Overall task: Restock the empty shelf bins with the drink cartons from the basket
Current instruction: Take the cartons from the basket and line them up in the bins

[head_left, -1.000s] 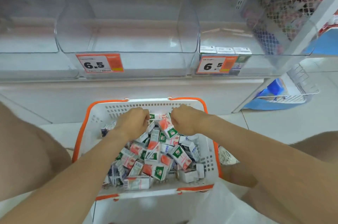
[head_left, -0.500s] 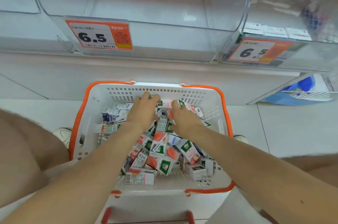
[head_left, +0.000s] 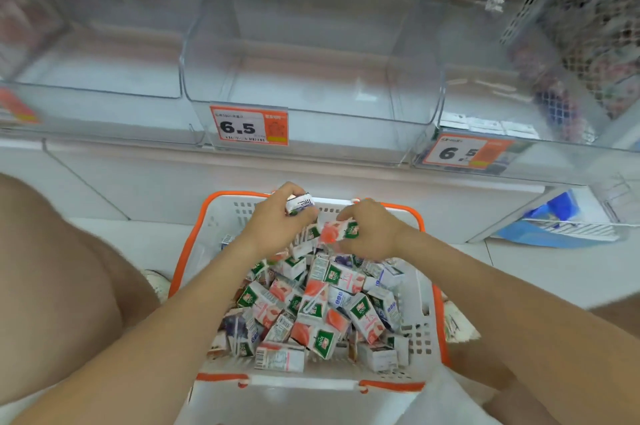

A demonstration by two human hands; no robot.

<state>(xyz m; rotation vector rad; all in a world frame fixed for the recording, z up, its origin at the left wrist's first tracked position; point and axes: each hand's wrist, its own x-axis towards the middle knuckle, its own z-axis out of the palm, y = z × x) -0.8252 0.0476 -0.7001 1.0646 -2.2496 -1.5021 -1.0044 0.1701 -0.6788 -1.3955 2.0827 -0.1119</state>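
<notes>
Over the heaped basket [head_left: 227, 216], a person's left hand [head_left: 277, 222] grips a purple carton [head_left: 300, 204] and the right hand [head_left: 372, 234] pinches a red carton [head_left: 341, 230], both lying crosswise, long axes left-to-right, below clear bins [head_left: 311, 78].

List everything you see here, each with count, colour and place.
basket: one, white with orange rim, on floor below shelf
cartons: many, mostly red, green and white, piled in basket
bins: three, clear, on shelf; left and middle empty
price tags: two readable, orange, on bin fronts
bag: one, blue, far right
shoe: one, white, left of basket
left hand: grips purple-white carton over basket
right hand: holds red-green carton over basket
</notes>
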